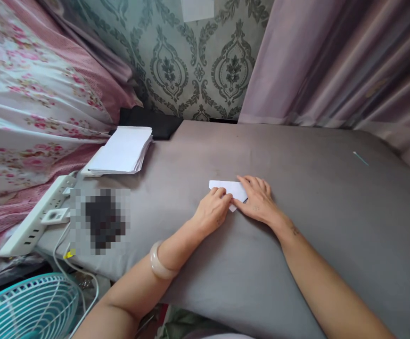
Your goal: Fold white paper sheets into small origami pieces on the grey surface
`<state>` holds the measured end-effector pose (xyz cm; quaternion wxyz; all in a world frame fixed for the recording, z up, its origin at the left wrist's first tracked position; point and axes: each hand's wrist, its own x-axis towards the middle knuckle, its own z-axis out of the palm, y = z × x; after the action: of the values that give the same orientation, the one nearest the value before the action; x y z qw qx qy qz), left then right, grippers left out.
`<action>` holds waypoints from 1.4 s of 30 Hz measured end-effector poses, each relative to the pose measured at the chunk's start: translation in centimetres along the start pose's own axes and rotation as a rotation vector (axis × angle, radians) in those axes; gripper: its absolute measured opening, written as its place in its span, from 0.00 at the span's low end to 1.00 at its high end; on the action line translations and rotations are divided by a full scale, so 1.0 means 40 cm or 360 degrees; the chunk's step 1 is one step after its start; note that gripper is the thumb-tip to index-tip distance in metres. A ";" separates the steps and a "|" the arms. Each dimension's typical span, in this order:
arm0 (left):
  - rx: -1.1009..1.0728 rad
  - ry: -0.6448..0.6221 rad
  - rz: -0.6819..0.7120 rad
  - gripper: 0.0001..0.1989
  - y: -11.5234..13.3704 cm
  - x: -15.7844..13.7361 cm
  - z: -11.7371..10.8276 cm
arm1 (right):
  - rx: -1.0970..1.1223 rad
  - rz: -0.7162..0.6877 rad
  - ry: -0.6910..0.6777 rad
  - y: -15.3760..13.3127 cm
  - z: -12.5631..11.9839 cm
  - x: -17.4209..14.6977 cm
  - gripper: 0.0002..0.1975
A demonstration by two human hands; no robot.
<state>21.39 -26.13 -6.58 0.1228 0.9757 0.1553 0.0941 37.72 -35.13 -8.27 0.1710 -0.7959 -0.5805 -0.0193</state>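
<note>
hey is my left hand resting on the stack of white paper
No, your left hand is on the small white paper, apart from the stack.

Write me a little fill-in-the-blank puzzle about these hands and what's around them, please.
1. The left hand and the right hand both touch a small piece of white ____.
2. A pale bangle circles the ____ forearm.
3. A turquoise electric ____ shows at the lower-left corner.
4. The white hanging fabric is printed with pink ____.

Missing words: paper; left; fan; flowers.
</note>
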 end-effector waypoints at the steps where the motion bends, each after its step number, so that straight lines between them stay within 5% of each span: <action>1: -0.0017 -0.0001 0.0001 0.13 0.000 -0.003 -0.002 | -0.0008 0.0009 -0.0006 0.003 0.001 0.000 0.31; 42: -0.0021 0.0051 -0.0105 0.13 0.006 -0.013 0.012 | 0.0111 -0.0106 0.0110 0.001 -0.019 -0.001 0.28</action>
<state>21.06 -26.63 -7.07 0.1297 0.9676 0.1888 0.1065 37.89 -35.41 -7.57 0.2177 -0.7685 -0.6008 -0.0323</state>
